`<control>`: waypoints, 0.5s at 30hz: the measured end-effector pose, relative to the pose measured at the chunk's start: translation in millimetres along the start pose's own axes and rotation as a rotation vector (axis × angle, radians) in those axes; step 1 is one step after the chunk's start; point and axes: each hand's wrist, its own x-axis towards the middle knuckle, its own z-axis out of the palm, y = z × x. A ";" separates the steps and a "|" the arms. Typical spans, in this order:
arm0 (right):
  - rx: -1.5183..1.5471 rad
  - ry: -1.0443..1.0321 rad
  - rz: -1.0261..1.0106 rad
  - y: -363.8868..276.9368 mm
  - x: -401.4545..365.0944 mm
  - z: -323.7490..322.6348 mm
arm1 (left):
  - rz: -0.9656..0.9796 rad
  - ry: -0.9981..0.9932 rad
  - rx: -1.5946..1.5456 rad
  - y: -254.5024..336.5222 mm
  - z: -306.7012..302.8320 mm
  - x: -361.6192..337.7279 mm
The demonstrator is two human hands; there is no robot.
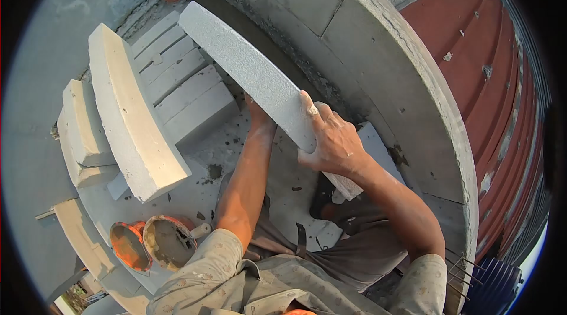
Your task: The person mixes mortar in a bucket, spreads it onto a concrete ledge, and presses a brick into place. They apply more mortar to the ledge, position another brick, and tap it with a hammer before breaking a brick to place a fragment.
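Since the count starts with what's held: one long, pale grey, slightly curved concrete-like block (248,70), running forward and left from the right hand (333,137). That hand has fingers and thumb clamped around its near end. The left hand (258,113) is against the block's left side, mostly hidden, so I can't tell how closed it is.

Left of the grip there's one big cream curved block (133,117), with two shorter cream blocks (88,123) stacked past it. Between the grip and that big one sit at least four narrow pale blocks (198,93).

Two buckets back-left of the grip: one orange plastic bucket (131,260), contents unclear, and one mortar-smeared bucket (150,242) holding grey mortar (171,243) and one pale-handled tool (201,230).
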 end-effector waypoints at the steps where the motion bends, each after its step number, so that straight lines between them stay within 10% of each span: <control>1: 0.034 0.002 -0.004 9.9 10.5 -6.9 | -0.036 0.034 0.030 5.3 9.6 12.4; 15: 0.205 0.165 -0.052 151.3 126.7 27.6 | -0.363 0.079 0.027 -35.4 26.0 127.0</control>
